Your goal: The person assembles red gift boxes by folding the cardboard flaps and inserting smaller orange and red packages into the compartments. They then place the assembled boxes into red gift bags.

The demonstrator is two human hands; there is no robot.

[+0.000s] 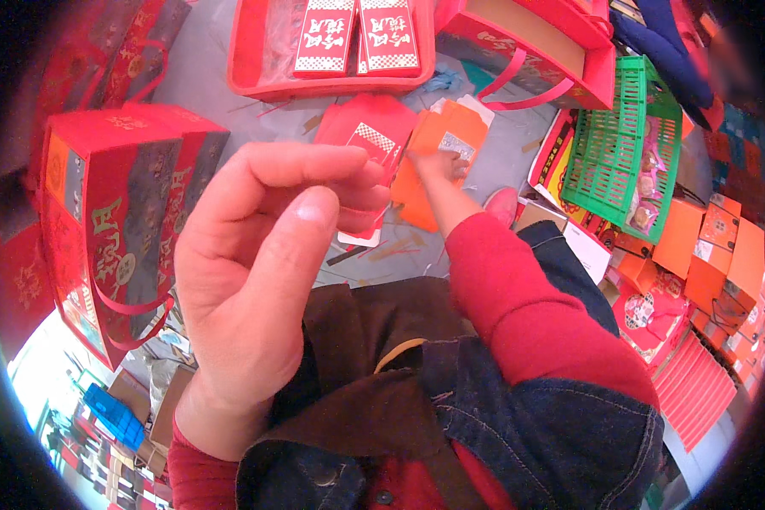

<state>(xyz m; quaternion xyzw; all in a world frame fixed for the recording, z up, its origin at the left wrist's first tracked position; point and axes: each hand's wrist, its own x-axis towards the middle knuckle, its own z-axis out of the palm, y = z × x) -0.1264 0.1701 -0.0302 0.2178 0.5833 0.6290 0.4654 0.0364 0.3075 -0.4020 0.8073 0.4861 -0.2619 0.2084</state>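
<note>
My left hand [259, 246] is raised close to the view, its fingers curved and the thumb apart from them. Nothing shows in its grasp, though the palm side is partly hidden. Farther off, my right hand [444, 166] reaches down with bent fingers onto a flat orange carton [416, 197] that has a silvery printed patch. More flat orange cartons [459, 121] lie around it in a loose stack. Beside them, partly behind my left hand, are flat red cartons [348, 123] with a white checked pattern.
A red tray [331, 87] at the far side holds two red boxes [389, 38]. Red gift bags [136, 195] stand at left, another [518, 42] at far right. A green basket [608, 140] with small wrapped packs leans at right, near orange boxes [722, 255]. Scraps litter the grey floor.
</note>
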